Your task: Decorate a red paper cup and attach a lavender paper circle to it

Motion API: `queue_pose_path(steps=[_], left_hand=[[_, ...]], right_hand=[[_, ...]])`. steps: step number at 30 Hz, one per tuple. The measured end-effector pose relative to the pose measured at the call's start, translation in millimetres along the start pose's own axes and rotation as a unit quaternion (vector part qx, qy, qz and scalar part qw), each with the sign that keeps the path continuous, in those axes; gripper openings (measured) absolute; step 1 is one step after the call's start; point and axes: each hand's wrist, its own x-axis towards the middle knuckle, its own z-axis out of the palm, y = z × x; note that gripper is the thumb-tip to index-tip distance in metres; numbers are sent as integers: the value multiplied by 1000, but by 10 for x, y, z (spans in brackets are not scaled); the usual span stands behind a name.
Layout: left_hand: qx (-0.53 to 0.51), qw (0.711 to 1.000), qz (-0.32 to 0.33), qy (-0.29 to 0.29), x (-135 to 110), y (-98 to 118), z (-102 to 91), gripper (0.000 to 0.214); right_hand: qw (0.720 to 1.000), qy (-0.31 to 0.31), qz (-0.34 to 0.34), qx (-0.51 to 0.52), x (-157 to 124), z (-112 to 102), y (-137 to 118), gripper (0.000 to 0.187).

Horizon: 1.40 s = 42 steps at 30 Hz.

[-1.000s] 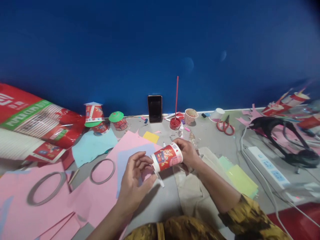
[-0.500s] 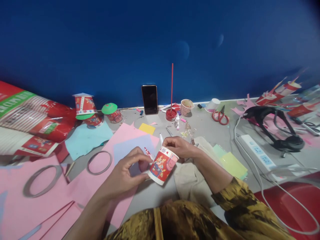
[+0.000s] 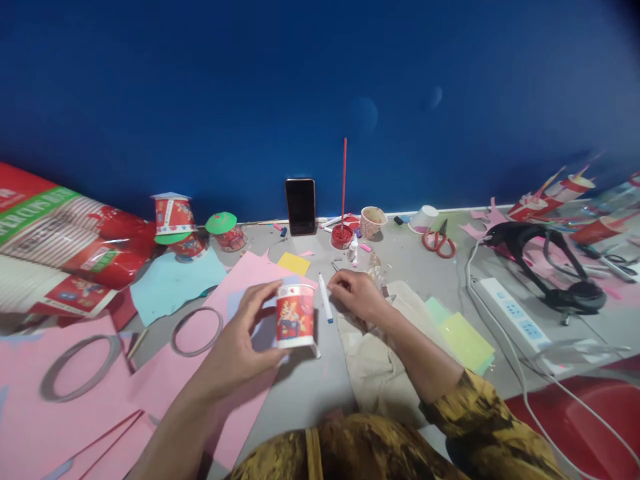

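- The paper cup [image 3: 295, 317], red with a printed cartoon figure, is at mid-view over the near part of the table [image 3: 300, 407], standing almost upright; whether its base touches the surface I cannot tell.
- The left hand [image 3: 238, 337] has the cup between its thumb and fingers, gripping from the left side, palm turned towards it.
- The right hand [image 3: 361, 297] is apart from the cup, fingers curled together – I cannot tell whether they pinch anything small.
- The step in hand looks like steadying and turning the cup with one hand while the other is off it. A next move on the cup would call for a firm left grip, light enough not to dent the paper wall.
- Between cup and right fingers lies a white marker [image 3: 325, 298], blue at its near end; picking it up would need only a short reach.
- Under the right forearm is a beige cloth [image 3: 375, 363]; left of the cup, pink paper [image 3: 246, 393].
- Further back stand a glue bottle [image 3: 353, 251], a red pot [image 3: 342, 237] with a stick [image 3: 345, 177], and a phone [image 3: 301, 207]; red-handled scissors [image 3: 439, 240] lie to the right.
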Motion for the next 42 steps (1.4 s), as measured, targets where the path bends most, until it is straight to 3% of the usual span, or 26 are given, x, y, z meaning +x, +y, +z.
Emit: queue_pose_path(steps=[3, 6, 8, 12, 18, 23, 27, 29, 32, 33, 37, 42], left_hand=[[70, 992, -13, 104, 43, -90, -71, 77], [116, 982, -3, 152, 64, -152, -88, 73], [126, 977, 6, 170, 64, -190, -82, 70], [107, 977, -21, 186, 58, -254, -93, 75], [74, 977, -43, 193, 45, -294, -137, 80], [79, 978, -30, 190, 47, -304, -114, 77], [92, 980, -19, 177, 61, -244, -97, 73], [90, 981, -18, 169, 60, -201, -85, 73], [78, 987, -10, 137, 45, -147, -55, 74], [77, 989, -4, 125, 37, -136, -42, 74], [86, 991, 24, 96, 8, -117, 12, 75], [122, 986, 68, 95, 14, -102, 37, 76]], right_hand=[[993, 67, 24, -97, 25, -50, 31, 16], [984, 58, 31, -164, -8, 47, -9, 11], [980, 33, 28, -192, -52, 162, -65, 14], [962, -26, 40, -269, -110, 317, -150, 39], [960, -28, 39, -277, -95, 336, -115, 37], [975, 3, 18, -223, -83, 335, -38, 40], [997, 53, -53, -14, -124, 231, -13, 35], [991, 49, -107, 60, -181, 169, -29, 47], [981, 26, -158, 108, -283, 131, -67, 78], [976, 41, -171, 125, -314, 136, -80, 75], [948, 170, -214, 165, -399, 166, -155, 24], [910, 226, -305, 169, -463, 148, -327, 15]])
